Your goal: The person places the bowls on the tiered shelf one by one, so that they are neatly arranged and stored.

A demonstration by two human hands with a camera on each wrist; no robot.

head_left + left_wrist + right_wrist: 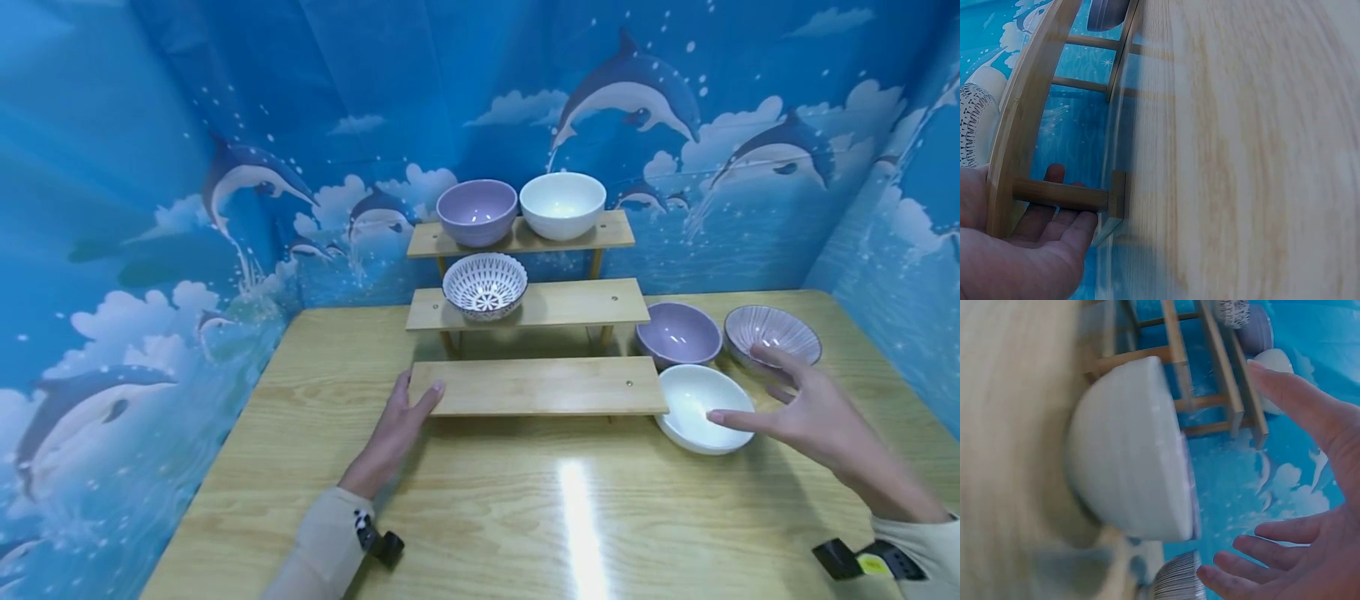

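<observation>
Pale wood forms the three-tier stand (pixel 555 304) that we see at the centre of the head view. At its lower left, the left hand (pixel 393 427) grips the end of the bottom shelf, thumb on top, fingers curled beneath. Right of centre, we find a plain white bowl (pixel 705 404) on the table (pixel 480 525); the right hand (pixel 813 410) is near it, fingers and thumb spread, holding nothing. Behind that bowl sit a purple bowl (pixel 678 335) and, farther right, a striped bowl (pixel 772 327). At upper centre, we see two more bowls (pixel 477 215) on the top tier and a black-and-white patterned bowl (pixel 486 287) on the middle one.
</observation>
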